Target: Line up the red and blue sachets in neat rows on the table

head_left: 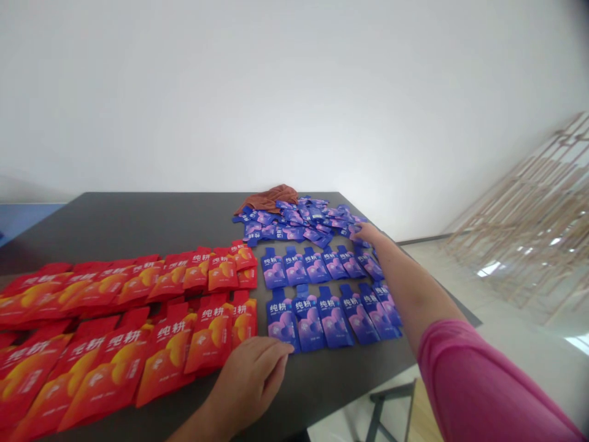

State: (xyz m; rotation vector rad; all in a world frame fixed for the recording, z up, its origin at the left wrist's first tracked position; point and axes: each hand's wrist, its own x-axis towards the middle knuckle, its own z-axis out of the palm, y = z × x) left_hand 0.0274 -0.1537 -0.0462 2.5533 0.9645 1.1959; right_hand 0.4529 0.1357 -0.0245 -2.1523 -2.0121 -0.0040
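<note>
My right hand (369,234) reaches to the right end of a loose heap of blue pouches (294,221), its fingers closed on a blue pouch (353,229) there; the fingertips are partly hidden. Below it, blue spouted pouches with pink-purple prints lie face up in two rows, a back row (315,266) and a front row (335,319). My left hand (257,374) rests near the table's front edge, fingers curled together. Its fingertips come up to the lower edge of the leftmost front blue pouch (282,322); nothing shows in its grip.
Red-orange pouches (170,344) lie overlapping in two long rows on the left of the dark table (161,221). A brown cloth (267,199) lies behind the blue heap. A white wall stands behind, a wooden rack (538,202) to the right, a stool (391,396) below.
</note>
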